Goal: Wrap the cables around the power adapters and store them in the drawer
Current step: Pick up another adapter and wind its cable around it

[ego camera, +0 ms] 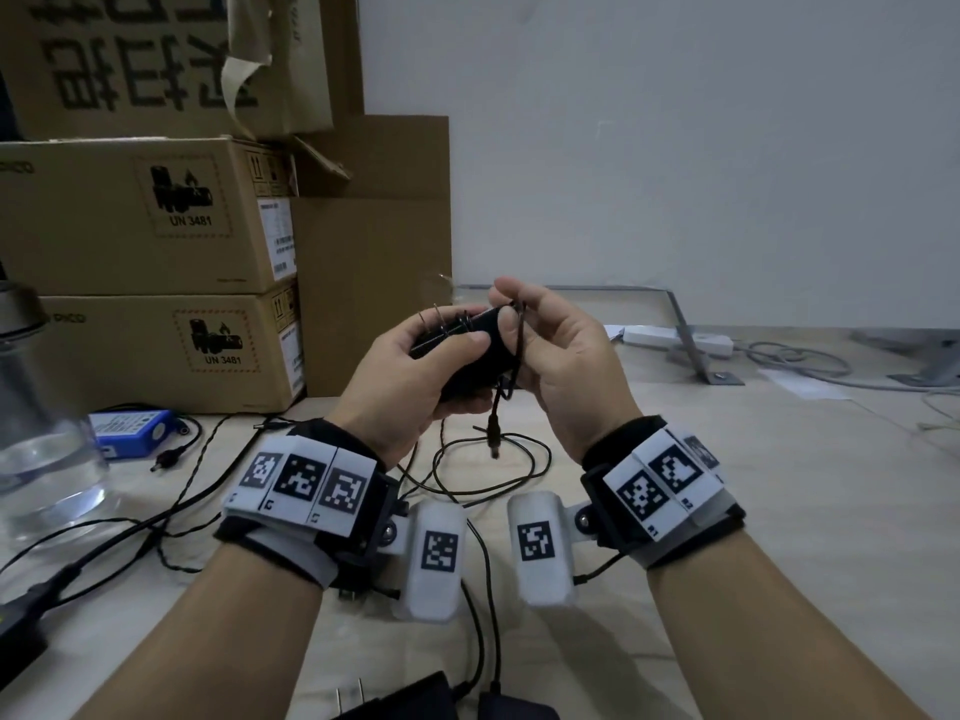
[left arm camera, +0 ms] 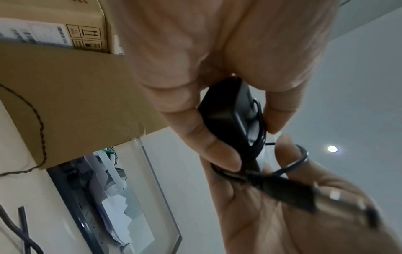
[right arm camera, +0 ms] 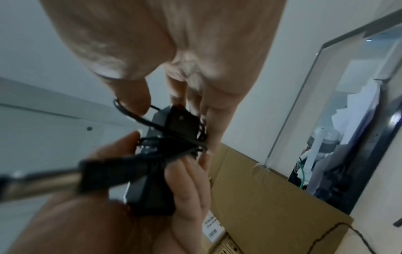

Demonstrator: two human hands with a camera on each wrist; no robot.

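I hold a black power adapter (ego camera: pixel 470 350) above the table, its metal prongs (ego camera: pixel 436 317) pointing up and left. My left hand (ego camera: pixel 415 371) grips its body, thumb on top. Thin black cable (ego camera: pixel 519 330) is wound around the adapter, and my right hand (ego camera: pixel 545 350) pinches a loop of it at the adapter's right end. The cable's barrel plug (ego camera: pixel 493 433) dangles below my hands. The left wrist view shows the adapter (left arm camera: pixel 226 113) between my fingers with the plug (left arm camera: pixel 289 190) blurred in front. The right wrist view shows the windings (right arm camera: pixel 174 142) over the adapter (right arm camera: pixel 152 192).
Stacked cardboard boxes (ego camera: pixel 145 241) stand at the back left. A blue battery pack (ego camera: pixel 132 426) and loose black cables (ego camera: pixel 208 480) lie on the table. Two more black adapters (ego camera: pixel 415 704) sit at the near edge. A clear water bottle (ego camera: pixel 36 433) is at the left. No drawer is visible.
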